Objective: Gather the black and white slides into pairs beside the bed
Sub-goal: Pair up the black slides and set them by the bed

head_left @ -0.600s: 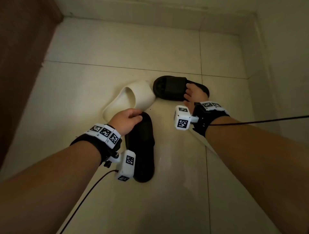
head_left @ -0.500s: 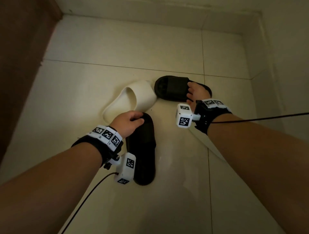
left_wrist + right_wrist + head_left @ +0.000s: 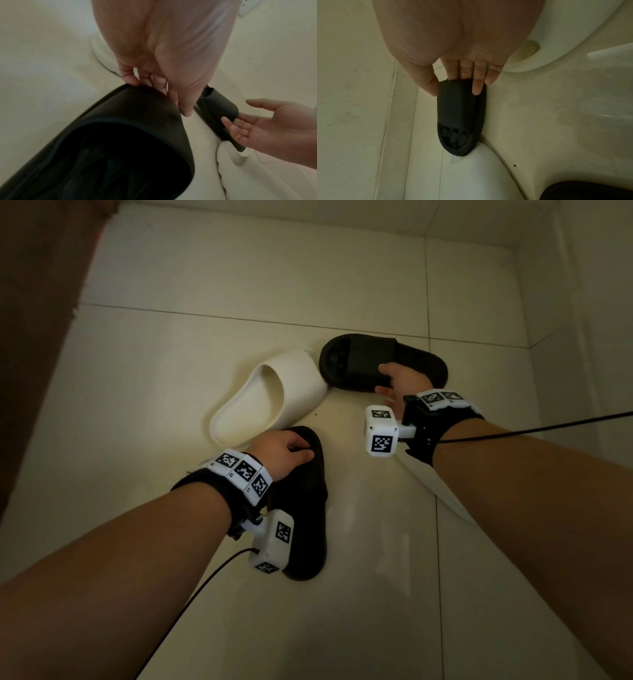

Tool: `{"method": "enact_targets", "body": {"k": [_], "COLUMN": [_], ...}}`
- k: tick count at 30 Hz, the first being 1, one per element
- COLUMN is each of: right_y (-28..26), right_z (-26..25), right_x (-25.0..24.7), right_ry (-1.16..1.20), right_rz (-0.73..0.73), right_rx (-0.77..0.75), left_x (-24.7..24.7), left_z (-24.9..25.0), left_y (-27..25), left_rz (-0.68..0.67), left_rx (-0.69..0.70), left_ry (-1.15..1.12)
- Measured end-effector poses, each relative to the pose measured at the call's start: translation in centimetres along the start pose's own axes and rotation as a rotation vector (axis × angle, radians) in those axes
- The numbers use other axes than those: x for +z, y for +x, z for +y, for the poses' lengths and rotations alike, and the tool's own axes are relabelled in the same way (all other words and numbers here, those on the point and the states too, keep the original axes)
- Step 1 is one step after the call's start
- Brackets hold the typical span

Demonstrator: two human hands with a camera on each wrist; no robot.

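Note:
Two black slides and two white ones lie on the pale tiled floor. My left hand [image 3: 298, 448] grips the toe end of the near black slide [image 3: 305, 508], fingers curled over the strap's front edge [image 3: 145, 81], thumb along its side. The far black slide [image 3: 376, 361] lies crosswise. My right hand [image 3: 383, 380] touches its strap [image 3: 458, 105] with nearly straight fingers [image 3: 240, 125], thumb raised off it. A white slide [image 3: 267, 395] lies between the black ones. The second white slide [image 3: 435, 487] is mostly hidden under my right forearm.
The brown side of the bed [image 3: 34, 337] runs along the left edge. A wall with a skirting [image 3: 548, 302] closes the right side and the back. Black cables trail from both wrist cameras.
Both hands stay at the two black slides, which lie where they were. Only the view has shifted a little.

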State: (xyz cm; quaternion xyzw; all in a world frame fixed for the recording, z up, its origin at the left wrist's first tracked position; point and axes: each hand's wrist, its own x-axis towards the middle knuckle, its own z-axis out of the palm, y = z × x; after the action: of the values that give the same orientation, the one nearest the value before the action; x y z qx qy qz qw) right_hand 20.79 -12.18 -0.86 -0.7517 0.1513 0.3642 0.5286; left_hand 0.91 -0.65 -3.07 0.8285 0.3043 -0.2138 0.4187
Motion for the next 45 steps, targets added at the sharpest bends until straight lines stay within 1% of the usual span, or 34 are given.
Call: {"method": "enact_targets", "body": {"k": [2,5,7,8,10,13,16,18,20,23,25,28,31,32,34,37,39,41,42,43,45], "right_y": [-0.3,-1.5,-2.9,-3.5,-5.5,-8.2,-10.6,-11.7,-12.4,-13.4,-13.8,-14.3,-14.8,-15.0,-15.3,-15.7,-15.8,-15.7,-15.5,-15.1,-14.5], "right_z": [0.0,0.5,0.8,1.0,1.4,3.1,5.2,6.7,8.4,10.5,12.0,13.1,13.7,13.9,14.5,15.1,15.1,14.9,14.7,14.8,14.5], "right_x": [0.0,0.1,0.1,0.2,0.6,1.5,2.2,2.7,3.0,2.3,1.5,0.9,0.9,1.1,1.4,1.5,1.1,0.3,-0.1,-0.6,-1.4], "right_ry": [-0.064,-0.226,-0.24,-0.233,-0.254,-0.299,-0.245,-0.231,-0.217,-0.254,-0.276,-0.254,-0.215,-0.205,-0.201,-0.23,-0.288,-0.328,-0.359,-0.413,-0.603], "right_rz": [-0.025,0.074,0.101,0.086,0.017,-0.067,-0.113,-0.113,-0.063,0.055,0.092,0.063,0.019,-0.021,-0.101,-0.175,-0.222,-0.205,-0.165,-0.111,-0.024], "right_rx": [-0.086,-0.303,-0.458,-0.517,-0.576,-0.548,-0.5,-0.448,-0.389,-0.255,-0.117,0.045,0.114,0.128,0.144,0.174,0.148,0.038,-0.036,-0.121,-0.245], "left_x": [-0.1,-0.3,-0.5,-0.6,-0.8,-0.6,-0.2,0.1,0.3,0.6,0.7,0.7,0.7,0.7,0.7,1.0,1.2,1.4,1.5,1.6,1.7], "left_z": [0.1,0.0,-0.3,-0.4,-0.9,-1.8,-2.8,-3.4,-3.9,-4.3,-4.4,-4.5,-4.4,-4.4,-4.3,-4.4,-4.6,-4.9,-5.1,-5.3,-5.7], "left_y": [-0.1,-0.7,-1.5,-1.8,-2.6,-3.8,-5.0,-5.7,-6.5,-7.3,-7.8,-8.2,-8.4,-8.4,-8.5,-8.5,-8.5,-8.6,-8.7,-8.9,-9.3], "left_rz": [0.004,-0.007,-0.014,-0.015,-0.009,-0.001,0.001,0.006,0.009,0.02,0.019,0.026,0.042,0.045,0.049,0.068,0.072,0.063,0.063,0.071,0.084], "left_rx": [-0.009,-0.028,-0.043,-0.05,-0.058,-0.082,-0.103,-0.119,-0.138,-0.164,-0.175,-0.173,-0.177,-0.178,-0.18,-0.186,-0.183,-0.151,-0.125,-0.099,-0.071], "left_ry": [0.013,0.015,0.002,-0.009,-0.023,-0.02,-0.006,-0.012,-0.025,-0.034,-0.044,-0.06,-0.066,-0.067,-0.067,-0.101,-0.136,-0.181,-0.19,-0.169,-0.033]}}
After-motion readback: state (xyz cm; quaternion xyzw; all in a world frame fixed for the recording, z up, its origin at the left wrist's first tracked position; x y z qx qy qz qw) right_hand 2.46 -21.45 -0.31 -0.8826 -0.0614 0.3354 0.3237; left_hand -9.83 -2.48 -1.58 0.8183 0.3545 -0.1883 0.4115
